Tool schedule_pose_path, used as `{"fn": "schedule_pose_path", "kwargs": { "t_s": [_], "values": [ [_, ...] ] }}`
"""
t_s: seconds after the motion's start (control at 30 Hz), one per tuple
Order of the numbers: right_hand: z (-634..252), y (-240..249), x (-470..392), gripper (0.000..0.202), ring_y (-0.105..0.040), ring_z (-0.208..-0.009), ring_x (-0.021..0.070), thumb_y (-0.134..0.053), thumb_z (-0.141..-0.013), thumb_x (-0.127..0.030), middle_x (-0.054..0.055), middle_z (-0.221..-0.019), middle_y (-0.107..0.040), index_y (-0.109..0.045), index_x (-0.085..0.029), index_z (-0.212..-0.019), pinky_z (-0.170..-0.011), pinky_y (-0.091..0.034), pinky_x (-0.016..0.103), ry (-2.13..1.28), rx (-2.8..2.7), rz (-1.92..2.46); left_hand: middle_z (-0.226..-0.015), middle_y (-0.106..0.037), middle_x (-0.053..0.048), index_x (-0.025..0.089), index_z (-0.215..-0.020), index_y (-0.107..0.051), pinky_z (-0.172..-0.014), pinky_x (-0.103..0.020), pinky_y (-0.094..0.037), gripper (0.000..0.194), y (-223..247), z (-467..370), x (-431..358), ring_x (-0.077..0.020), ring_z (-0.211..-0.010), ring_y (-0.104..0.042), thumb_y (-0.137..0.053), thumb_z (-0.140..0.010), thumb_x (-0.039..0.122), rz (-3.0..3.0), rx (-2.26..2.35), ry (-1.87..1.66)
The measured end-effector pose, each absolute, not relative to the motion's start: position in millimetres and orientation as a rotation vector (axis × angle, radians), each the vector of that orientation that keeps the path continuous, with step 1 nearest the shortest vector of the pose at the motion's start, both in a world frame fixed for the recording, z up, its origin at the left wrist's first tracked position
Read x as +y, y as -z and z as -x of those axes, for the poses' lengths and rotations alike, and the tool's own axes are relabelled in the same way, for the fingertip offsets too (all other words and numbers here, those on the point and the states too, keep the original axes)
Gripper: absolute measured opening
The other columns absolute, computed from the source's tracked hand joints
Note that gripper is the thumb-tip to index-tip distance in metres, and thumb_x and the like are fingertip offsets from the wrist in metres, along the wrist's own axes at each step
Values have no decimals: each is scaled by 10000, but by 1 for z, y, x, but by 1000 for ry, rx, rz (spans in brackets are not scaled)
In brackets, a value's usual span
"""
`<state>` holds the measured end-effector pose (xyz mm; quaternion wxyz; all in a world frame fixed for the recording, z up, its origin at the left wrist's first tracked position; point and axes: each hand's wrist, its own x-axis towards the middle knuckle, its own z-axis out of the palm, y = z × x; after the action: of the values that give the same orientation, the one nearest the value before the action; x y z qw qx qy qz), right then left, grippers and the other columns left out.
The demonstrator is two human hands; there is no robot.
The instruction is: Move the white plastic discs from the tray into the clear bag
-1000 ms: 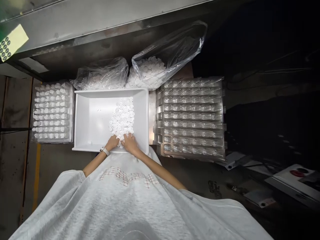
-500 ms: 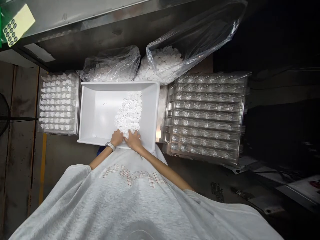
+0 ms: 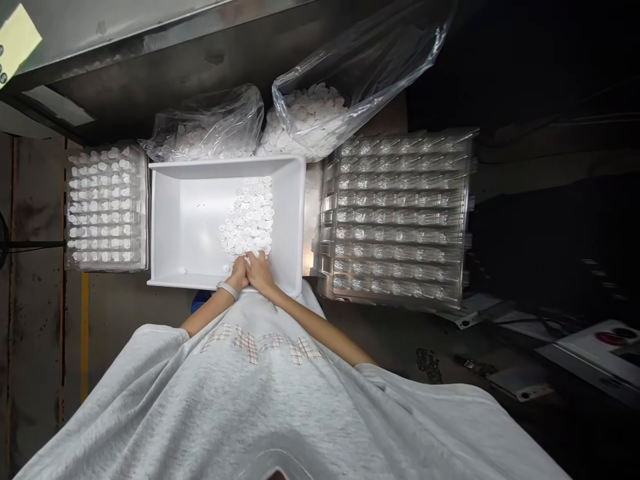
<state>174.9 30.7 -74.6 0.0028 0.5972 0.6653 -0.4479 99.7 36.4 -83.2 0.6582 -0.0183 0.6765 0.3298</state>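
A white plastic tub [image 3: 165, 220] stands in front of me with a heap of small round white plastic caps [image 3: 253, 213] on its right side. My left hand [image 3: 241, 272], a watch or band on its wrist, is closed at the near edge of the heap. Pressed up against it is my right hand [image 3: 259, 269], its fingers curled inward. A bit of white shows between the two hands, but what the fingers hold is too small and hidden to make out. One loose cap [image 3: 227, 268] lies just left of my left hand.
Left of the tub sits a clear tray [image 3: 105, 213] with rows of white-topped pieces. To the right are stacked clear trays [image 3: 395, 217] holding rows of transparent tubes. Behind the tub stand two clear plastic bags, one closed-looking [image 3: 210, 137] and one open bag [image 3: 313, 117], full of white pieces.
My hands have come together and closed; before, they were slightly apart with the right fingers spread over the caps. A loose cap now shows by my left hand. The view has shifted slightly.
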Motion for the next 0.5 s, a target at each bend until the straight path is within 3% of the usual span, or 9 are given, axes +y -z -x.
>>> {"fn": "schedule_pose_path", "kwargs": {
  "t_s": [0.13, 0.37, 0.5],
  "values": [
    [-175, 69, 35, 373, -423, -1002, 249, -307, -990, -363, 98, -1263, -400, -559, -193, -1206, -862, -369, 334, 1222, 2277, -1849, -674, -422, -18, 159, -770, -315, -742, -228, -459, 176, 69, -106, 41, -85, -587, -437, -264, -928, 217, 357, 1334, -915],
    [-177, 70, 42, 327, -452, -1044, 195, -378, -953, -372, 20, -1293, -445, -619, -258, -1144, -727, -377, 291, 1013, 2539, -1878, -630, -431, -8, 157, -759, -348, -704, -189, -450, 220, 52, -107, 45, -81, -630, -483, -328, -956, 254, 534, 1266, -1111],
    [-184, 52, 58, 308, -469, -1030, 177, -422, -928, -327, 25, -1253, -489, -660, -234, -1101, -714, -377, 281, 984, 2633, -1954, -659, -472, -3, 150, -799, -411, -635, -194, -438, 232, 30, -116, 61, -85, -638, -501, -331, -971, 284, 525, 1207, -1166]
  ]
}}
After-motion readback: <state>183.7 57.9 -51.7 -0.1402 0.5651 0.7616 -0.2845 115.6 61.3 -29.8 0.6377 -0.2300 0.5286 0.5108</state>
